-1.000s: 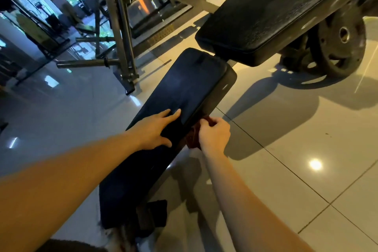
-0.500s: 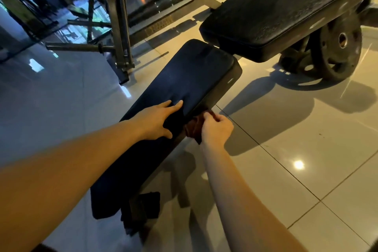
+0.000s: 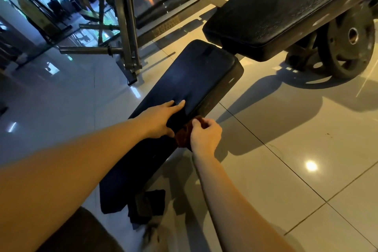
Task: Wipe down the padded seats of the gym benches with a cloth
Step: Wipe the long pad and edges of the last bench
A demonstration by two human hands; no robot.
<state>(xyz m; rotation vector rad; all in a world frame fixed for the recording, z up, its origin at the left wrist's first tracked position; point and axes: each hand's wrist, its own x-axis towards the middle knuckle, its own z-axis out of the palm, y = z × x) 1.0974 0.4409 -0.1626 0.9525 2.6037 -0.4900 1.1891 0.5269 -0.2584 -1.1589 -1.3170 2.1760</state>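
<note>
Most of the brown cloth (image 3: 182, 136) behind the right hand (image 3: 205, 138)

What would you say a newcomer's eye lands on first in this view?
The narrow black bench pad at centre draws the eye: the left hand rests flat on it, and the right hand grips a reddish-brown cloth at its right edge. A wider pad and a weight plate fill the upper right.

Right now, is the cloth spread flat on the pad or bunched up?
Bunched up: the right hand grips the cloth as a wad against the side edge of the pad.
</note>
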